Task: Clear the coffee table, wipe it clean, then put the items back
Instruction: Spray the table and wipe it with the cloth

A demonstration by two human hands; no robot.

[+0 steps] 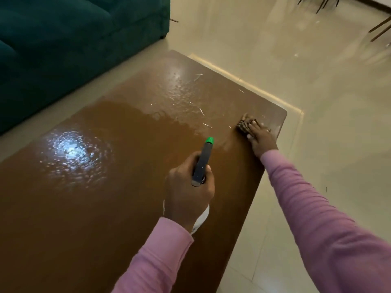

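Pink sleeves point(156, 256) of soft knit reach out from the bottom edge, one to each hand. Far to the left of the left hand, beyond a strip of floor, sits a dark teal sofa point(74, 39) with plush, velvety upholstery. The tabletop point(95, 208), the thing being cleaned, lies under both hands: a long brown rectangle with rounded corners, glossy, beaded with fine spray droplets ahead of the hands and marked by a few pale flecks or scratches. None of the removed items is in view.

The left hand point(188, 193) is closed around a spray bottle point(202, 163), its fingers wrapped round the neck. The head is dark grey plastic with a green nozzle tip pointing away from the person, and a bit of white body shows below the wrist.

To its right, the right hand point(261, 138) lies flat with its fingers stretched out, pressing a small dark, patterned cloth point(243, 124) against the tabletop near the right edge and far corner. Right of that hand is pale, shiny tiled floor point(328, 123).

The wiping step appears to be in hand, with clearing done. Next, the cloth likely needs sweeping leftward through the wet patch under even pressure, so no streaks dry on the gloss.
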